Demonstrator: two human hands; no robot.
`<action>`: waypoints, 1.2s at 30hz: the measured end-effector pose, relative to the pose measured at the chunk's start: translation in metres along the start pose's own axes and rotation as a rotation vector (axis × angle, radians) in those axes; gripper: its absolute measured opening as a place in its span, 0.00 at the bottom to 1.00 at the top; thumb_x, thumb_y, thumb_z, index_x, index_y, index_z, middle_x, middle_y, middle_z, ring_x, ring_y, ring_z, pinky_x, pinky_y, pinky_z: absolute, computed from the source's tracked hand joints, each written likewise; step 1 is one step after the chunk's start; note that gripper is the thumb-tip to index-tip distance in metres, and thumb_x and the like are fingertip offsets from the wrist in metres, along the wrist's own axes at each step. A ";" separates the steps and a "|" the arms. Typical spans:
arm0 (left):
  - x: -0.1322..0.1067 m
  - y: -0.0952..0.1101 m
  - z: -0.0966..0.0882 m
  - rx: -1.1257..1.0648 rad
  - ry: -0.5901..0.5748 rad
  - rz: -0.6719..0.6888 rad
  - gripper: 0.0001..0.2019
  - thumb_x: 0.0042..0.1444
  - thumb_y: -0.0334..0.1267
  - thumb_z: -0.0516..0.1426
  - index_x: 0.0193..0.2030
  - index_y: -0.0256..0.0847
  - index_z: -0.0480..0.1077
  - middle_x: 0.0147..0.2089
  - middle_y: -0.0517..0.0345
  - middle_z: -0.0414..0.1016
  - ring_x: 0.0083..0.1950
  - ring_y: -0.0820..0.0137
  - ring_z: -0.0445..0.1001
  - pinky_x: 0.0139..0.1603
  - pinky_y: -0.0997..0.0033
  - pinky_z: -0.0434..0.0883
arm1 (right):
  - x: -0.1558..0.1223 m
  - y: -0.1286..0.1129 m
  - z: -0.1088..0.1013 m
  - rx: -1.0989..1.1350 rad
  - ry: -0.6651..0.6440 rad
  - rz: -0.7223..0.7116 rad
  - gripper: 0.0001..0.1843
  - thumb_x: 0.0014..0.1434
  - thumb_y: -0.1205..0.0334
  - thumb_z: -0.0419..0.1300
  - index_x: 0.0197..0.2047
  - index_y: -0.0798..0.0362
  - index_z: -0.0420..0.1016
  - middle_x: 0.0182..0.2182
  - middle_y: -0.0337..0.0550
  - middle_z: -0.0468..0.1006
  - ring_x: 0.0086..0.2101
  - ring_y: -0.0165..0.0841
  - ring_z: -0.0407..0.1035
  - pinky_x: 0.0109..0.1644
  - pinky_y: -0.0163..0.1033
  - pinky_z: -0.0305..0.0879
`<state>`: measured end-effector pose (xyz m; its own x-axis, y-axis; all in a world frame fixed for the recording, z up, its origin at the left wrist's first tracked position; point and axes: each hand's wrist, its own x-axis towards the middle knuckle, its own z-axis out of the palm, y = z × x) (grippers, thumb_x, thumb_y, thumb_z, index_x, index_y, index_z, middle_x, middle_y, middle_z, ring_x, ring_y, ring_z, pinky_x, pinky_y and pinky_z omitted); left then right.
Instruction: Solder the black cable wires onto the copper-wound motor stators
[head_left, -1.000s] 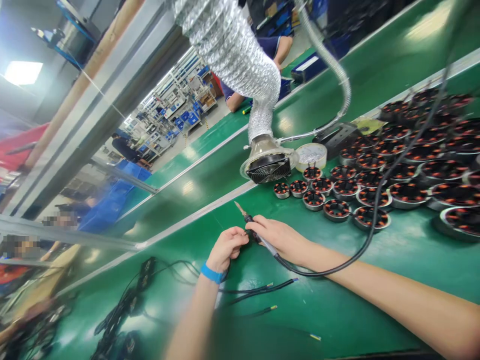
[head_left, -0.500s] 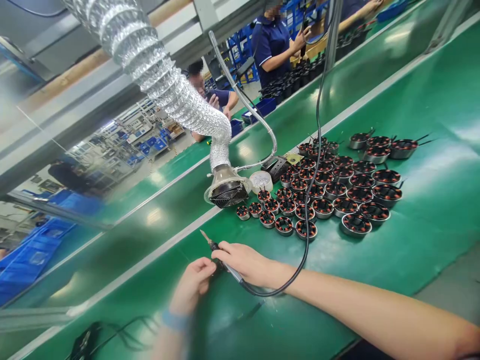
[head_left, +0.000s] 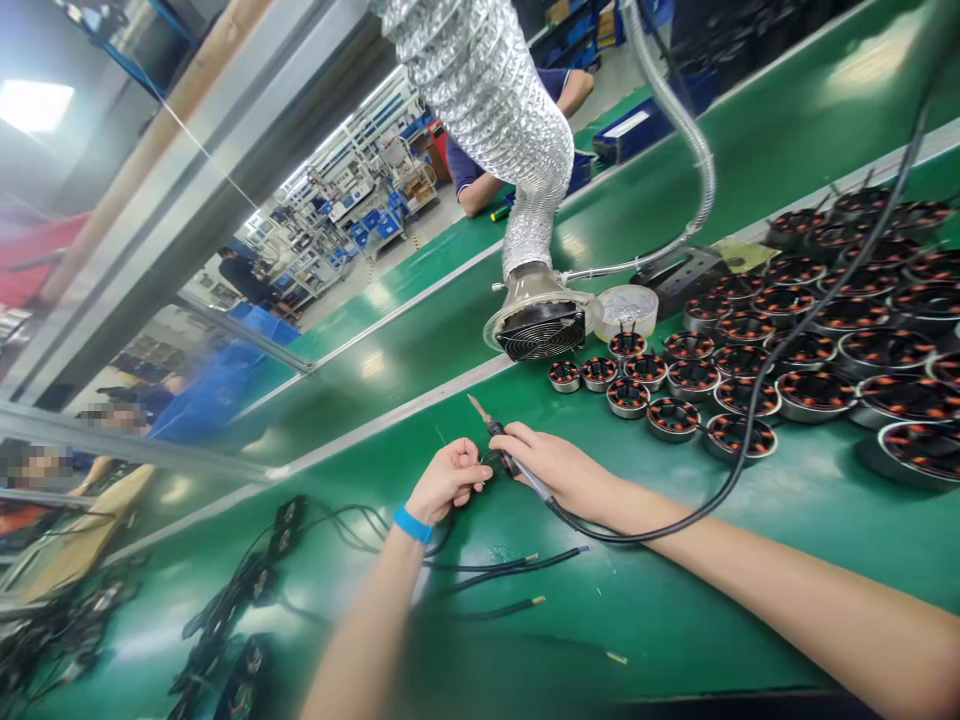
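Note:
My right hand (head_left: 562, 470) is closed around a soldering iron (head_left: 534, 482), its tip pointing up and to the left. The iron's black cord (head_left: 701, 517) trails over my right forearm. Just left of the iron, my left hand (head_left: 448, 478), with a blue wristband (head_left: 412, 525), pinches what looks like a thin wire (head_left: 487, 459); its far end is hard to make out. Below my hands, several black cables (head_left: 502, 572) with bare or coloured ends lie on the green bench. Motor stators with copper windings in metal rings (head_left: 673, 418) stand to the right.
A fume extractor fan (head_left: 544, 332) hangs from a silver duct (head_left: 517, 110) just beyond my hands. Beside it are a round dish (head_left: 628, 308) and a black metal stand (head_left: 679, 280). Black cable assemblies (head_left: 232, 600) lie at left. Co-workers sit across the bench.
The view has swung left and closer, bringing the cable assemblies at left and the cable ends below my hands into sight. Both hands keep their grips, close together.

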<state>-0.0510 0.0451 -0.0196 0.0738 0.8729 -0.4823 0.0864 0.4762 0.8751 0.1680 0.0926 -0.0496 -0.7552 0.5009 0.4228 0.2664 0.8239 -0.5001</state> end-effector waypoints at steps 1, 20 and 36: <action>-0.001 0.001 0.000 0.004 -0.017 -0.004 0.24 0.42 0.43 0.72 0.35 0.42 0.61 0.20 0.68 0.68 0.15 0.83 0.55 0.13 0.83 0.44 | 0.000 -0.001 -0.001 -0.002 -0.005 0.001 0.23 0.63 0.76 0.50 0.60 0.54 0.60 0.47 0.50 0.69 0.39 0.37 0.70 0.38 0.40 0.65; 0.009 0.007 -0.002 -0.023 -0.014 0.046 0.24 0.39 0.47 0.73 0.28 0.37 0.64 0.23 0.69 0.64 0.16 0.83 0.60 0.15 0.81 0.63 | -0.001 0.003 -0.004 0.152 0.031 0.009 0.23 0.63 0.75 0.51 0.60 0.53 0.61 0.46 0.49 0.68 0.37 0.35 0.69 0.38 0.39 0.66; 0.010 0.006 0.001 0.056 -0.016 0.080 0.23 0.45 0.53 0.69 0.32 0.35 0.69 0.30 0.62 0.72 0.16 0.83 0.64 0.15 0.80 0.64 | 0.000 0.000 -0.007 0.183 0.013 0.028 0.19 0.65 0.71 0.52 0.59 0.52 0.61 0.45 0.48 0.68 0.38 0.36 0.69 0.40 0.40 0.67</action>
<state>-0.0487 0.0564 -0.0188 0.0989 0.9056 -0.4124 0.1352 0.3983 0.9072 0.1720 0.0949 -0.0444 -0.7406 0.5276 0.4162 0.1733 0.7483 -0.6403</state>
